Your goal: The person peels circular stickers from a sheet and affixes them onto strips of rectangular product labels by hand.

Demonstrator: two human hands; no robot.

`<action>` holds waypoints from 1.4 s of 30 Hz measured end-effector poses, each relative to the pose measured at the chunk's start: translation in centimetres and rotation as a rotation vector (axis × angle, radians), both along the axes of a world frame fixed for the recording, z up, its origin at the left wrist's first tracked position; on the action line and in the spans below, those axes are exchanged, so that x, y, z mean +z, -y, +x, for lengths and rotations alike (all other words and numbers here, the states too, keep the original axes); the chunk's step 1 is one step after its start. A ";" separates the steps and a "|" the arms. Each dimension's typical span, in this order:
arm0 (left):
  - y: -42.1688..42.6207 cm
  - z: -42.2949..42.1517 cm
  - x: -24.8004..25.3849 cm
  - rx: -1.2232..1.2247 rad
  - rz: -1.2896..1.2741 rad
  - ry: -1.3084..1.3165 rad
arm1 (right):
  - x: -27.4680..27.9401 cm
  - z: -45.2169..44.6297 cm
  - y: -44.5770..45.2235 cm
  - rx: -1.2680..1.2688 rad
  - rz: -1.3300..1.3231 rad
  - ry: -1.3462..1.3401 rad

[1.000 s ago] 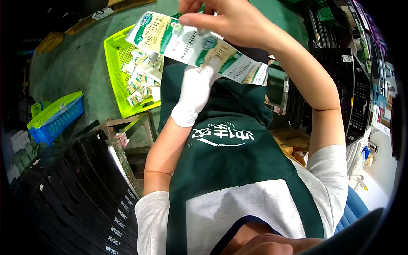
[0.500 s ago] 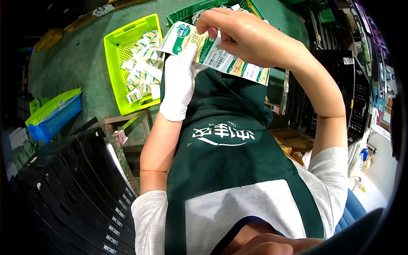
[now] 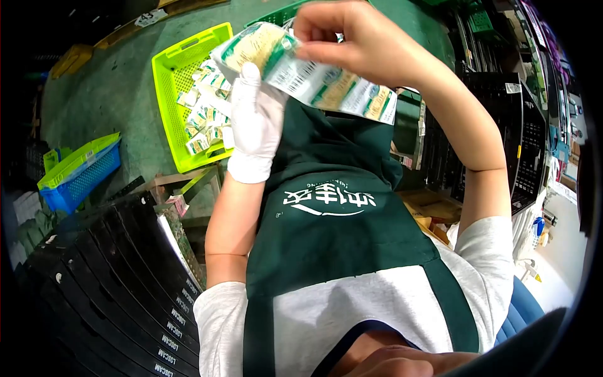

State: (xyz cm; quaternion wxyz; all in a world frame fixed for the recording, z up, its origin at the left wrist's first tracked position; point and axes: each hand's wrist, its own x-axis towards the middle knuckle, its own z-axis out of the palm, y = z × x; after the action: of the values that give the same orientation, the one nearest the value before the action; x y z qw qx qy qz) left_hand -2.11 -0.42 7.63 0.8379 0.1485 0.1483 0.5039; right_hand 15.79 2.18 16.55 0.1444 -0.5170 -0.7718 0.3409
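A long strip of green, white and cream printed labels (image 3: 339, 88) slants across the front of my dark green apron (image 3: 339, 232). My left hand (image 3: 254, 125), in a white glove, grips the strip near its left end, thumb on top and fingers hidden beneath. The bare right hand (image 3: 339, 38) is closed at the strip's upper edge, with thumb and fingertips pinching it. The strip's left end is blurred and bends upward. Beyond my left hand, a yellow-green basket (image 3: 164, 107) holds several small packs with similar labels (image 3: 210, 113).
A dark green crate (image 3: 273, 14) is partly hidden behind the strip and right hand. Blue and yellow-green baskets (image 3: 81, 173) stand at the left. Black folded crates (image 3: 107, 276) are stacked at the lower left, with black crates (image 3: 490, 125) at the right.
My left hand first moved left along the strip, then turned slightly, its thumb now upright. The right hand came down and left, then rose slightly. The strip's left end shifted right, then left again.
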 end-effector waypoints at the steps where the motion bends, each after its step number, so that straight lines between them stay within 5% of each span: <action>1: 0.5 0.7 -0.7 -0.012 0.002 -0.005 | 2.1 -0.8 -0.1 -0.128 -0.112 -0.164; 2: 1.6 1.9 0.0 -0.018 0.069 -0.263 | 1.5 -0.9 -0.7 -0.166 -0.163 -0.431; 5: 2.8 3.1 -1.2 -0.177 0.046 -0.482 | 1.6 -0.9 -0.9 -0.239 -0.094 -0.441; 6: 2.5 3.1 -1.2 -0.151 0.041 -0.424 | 1.9 -0.4 -0.7 -0.255 -0.015 -0.333; 10: 1.0 2.2 -1.4 -0.045 0.021 -0.298 | -0.5 1.6 0.6 -0.353 -0.091 -0.773; 13: 0.6 2.0 -2.0 -0.015 -0.017 -0.281 | -0.7 1.3 2.5 -0.388 -0.100 -0.727; 16: 0.7 2.3 -2.1 0.011 -0.027 -0.258 | -4.1 0.6 3.3 -0.332 0.232 -0.644; 28: 1.9 2.6 -2.6 0.022 -0.049 -0.324 | -6.8 -0.2 3.5 -0.363 0.276 -0.468; 30: 2.3 2.5 -3.1 0.001 0.071 -0.517 | -7.0 0.2 3.6 -0.281 0.306 -0.333; 32: 2.9 2.6 -4.1 0.029 -0.100 -0.287 | -8.3 0.3 3.8 -0.371 0.331 -0.336; 35: 2.9 2.0 -3.8 0.040 -0.111 -0.263 | -8.2 1.6 4.8 -0.441 -0.252 -0.544; 38: 2.2 -2.9 -4.1 0.069 0.850 -1.768 | -9.0 2.3 6.7 -0.351 -0.344 -0.434; 39: 0.8 -3.7 -4.4 0.303 0.741 -1.603 | -8.5 3.0 6.9 -0.187 -0.145 -0.167; 40: -1.2 -4.9 -2.8 0.337 0.371 -0.891 | -7.5 3.5 7.6 -0.177 -0.195 -0.172; 42: -4.3 -7.7 2.1 0.021 -0.034 -0.092 | -7.5 5.4 8.9 -0.054 -0.240 -0.187</action>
State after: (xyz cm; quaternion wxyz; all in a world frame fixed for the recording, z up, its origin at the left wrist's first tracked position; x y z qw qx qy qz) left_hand -9.84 3.90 9.77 0.8273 0.1556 0.1968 0.5027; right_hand 21.16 -6.69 9.04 0.1622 -0.5171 -0.6944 0.4734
